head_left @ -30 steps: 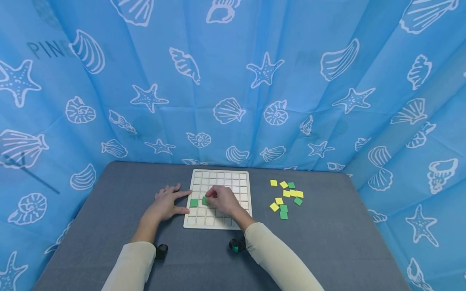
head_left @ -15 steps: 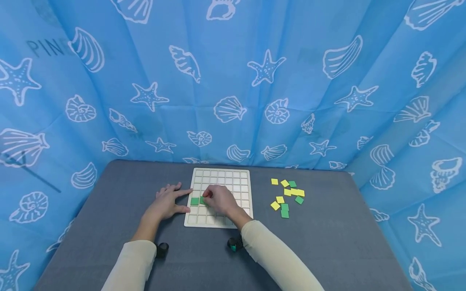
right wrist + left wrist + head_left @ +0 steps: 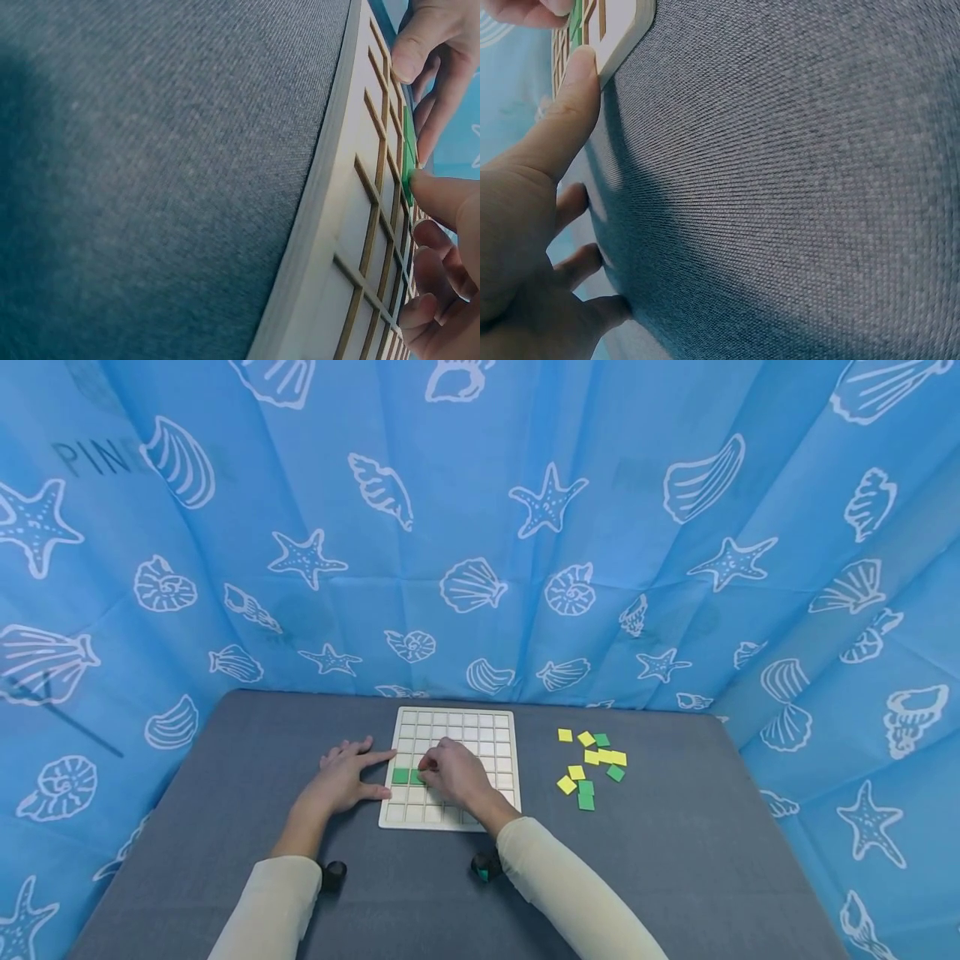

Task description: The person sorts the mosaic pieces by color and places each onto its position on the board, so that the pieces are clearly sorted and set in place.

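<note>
The second green tile [image 3: 415,778] is in the grid board [image 3: 501,749], in the third row from the near edge, one compartment in from the left side. The right hand [image 3: 457,772] reaches over the board from the right and pinches this tile at its right end, thumb and forefinger close together; in the right wrist view the thumb tip touches the green while the other fingers curl beneath the palm. Just left, in the leftmost compartment of the same row, lies the first green tile [image 3: 401,776].

The left hand [image 3: 343,781] is at the board's left side, its fingers spread apart. Its thumb rests on the left rim, nearer than the green tiles, and its forefinger touches that rim farther back; the remaining fingers reach to the left, over the worktop [image 3: 675,860].

Well to the right of the board is a loose scatter of yellow tiles [image 3: 576,772] and loose green tiles [image 3: 586,787]. Three of the yellow ones lie in a row, and two green ones sit together on the near side.

Pale sleeves [image 3: 577,885] cover both forearms. Behind the far edge of the worktop hangs a blue curtain [image 3: 465,510] printed with white shells and starfish.
</note>
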Demonstrator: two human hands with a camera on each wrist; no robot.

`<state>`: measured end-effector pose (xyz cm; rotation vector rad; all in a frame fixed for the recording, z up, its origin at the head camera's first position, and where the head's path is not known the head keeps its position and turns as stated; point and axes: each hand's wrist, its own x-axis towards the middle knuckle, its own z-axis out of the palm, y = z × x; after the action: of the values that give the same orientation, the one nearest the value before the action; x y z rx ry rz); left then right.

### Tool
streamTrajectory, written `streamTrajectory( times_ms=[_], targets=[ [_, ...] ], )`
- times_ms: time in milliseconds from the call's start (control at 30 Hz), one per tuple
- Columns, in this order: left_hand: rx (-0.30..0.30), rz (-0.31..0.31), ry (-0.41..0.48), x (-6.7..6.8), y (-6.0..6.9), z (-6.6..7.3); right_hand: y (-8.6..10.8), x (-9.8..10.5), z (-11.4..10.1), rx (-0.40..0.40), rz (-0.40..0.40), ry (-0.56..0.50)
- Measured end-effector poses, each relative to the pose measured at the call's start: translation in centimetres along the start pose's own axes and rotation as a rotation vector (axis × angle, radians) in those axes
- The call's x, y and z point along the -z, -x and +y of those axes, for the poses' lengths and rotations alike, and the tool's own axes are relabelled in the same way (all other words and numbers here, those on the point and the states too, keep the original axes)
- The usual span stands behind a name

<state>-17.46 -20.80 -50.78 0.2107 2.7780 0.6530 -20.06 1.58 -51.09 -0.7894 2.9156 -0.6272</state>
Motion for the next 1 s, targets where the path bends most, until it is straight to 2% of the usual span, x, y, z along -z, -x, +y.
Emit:
streamTrajectory(
  times_ms=[433, 733, 1000],
  targets=[
    [0.008, -0.006, -0.012, -0.2, -0.3, -0.2, 1.0, 0.6, -0.2, 0.062, 0.048, 0.047],
    [0.002, 0.005, -0.022, -0.3, -0.4, -0.4, 2.1, 0.9, -0.3, 0.009, 0.037, 0.211],
    [0.012, 0.003, -0.017, -0.2, -0.2, 0.0, 2.8, 0.8, 0.0, -0.037, 0.008, 0.235]
  ],
)
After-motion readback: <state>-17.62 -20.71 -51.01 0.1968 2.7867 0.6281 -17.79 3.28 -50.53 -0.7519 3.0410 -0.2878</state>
